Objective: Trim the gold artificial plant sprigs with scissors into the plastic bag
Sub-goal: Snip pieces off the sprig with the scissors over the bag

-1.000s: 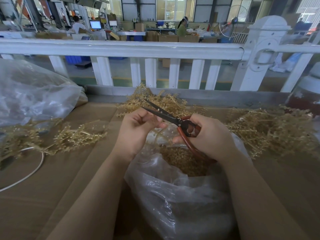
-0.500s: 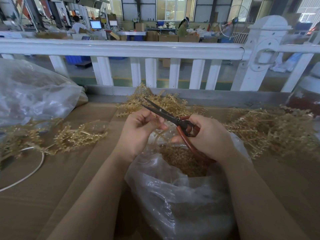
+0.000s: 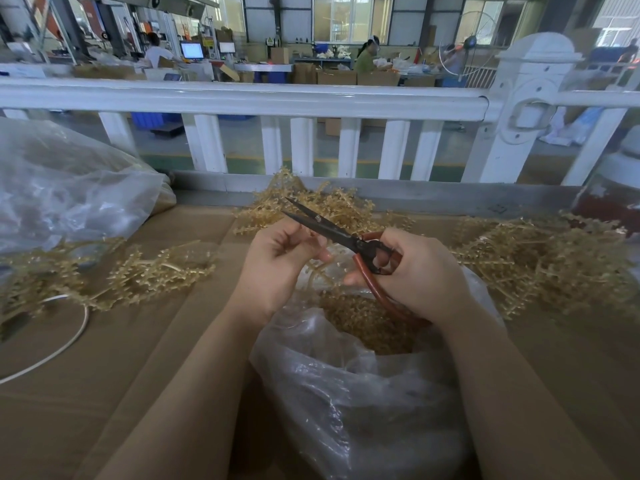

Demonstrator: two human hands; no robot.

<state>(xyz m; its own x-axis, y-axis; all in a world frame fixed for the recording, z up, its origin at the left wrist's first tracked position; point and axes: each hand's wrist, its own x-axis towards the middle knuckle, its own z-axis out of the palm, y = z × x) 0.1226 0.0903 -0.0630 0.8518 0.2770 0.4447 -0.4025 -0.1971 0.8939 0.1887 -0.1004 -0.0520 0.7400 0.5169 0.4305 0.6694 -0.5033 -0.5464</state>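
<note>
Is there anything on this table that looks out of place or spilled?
Nothing looks spilled. One odd item: a white cable lies looped on the cardboard at the left, running under the loose gold sprigs.

A factory floor, plainly. Big hall with tall windows [image 3: 351, 17] at twelve o'clock, steel columns, painted green floor with yellow lines beyond a white railing [image 3: 242, 98]. Stacked cardboard boxes [image 3: 337, 77] past it, lit monitors [image 3: 192, 50] at eleven o'clock, workers seated at benches, a standing fan [image 3: 464, 53] at one o'clock. Close in, a cardboard-covered worktable [image 3: 104, 358] heaped with gold plastic sprigs [image 3: 536, 258] at two and ten o'clock, clear bulk bags [image 3: 69, 185] alongside. Piecework station, production line behind.
</note>
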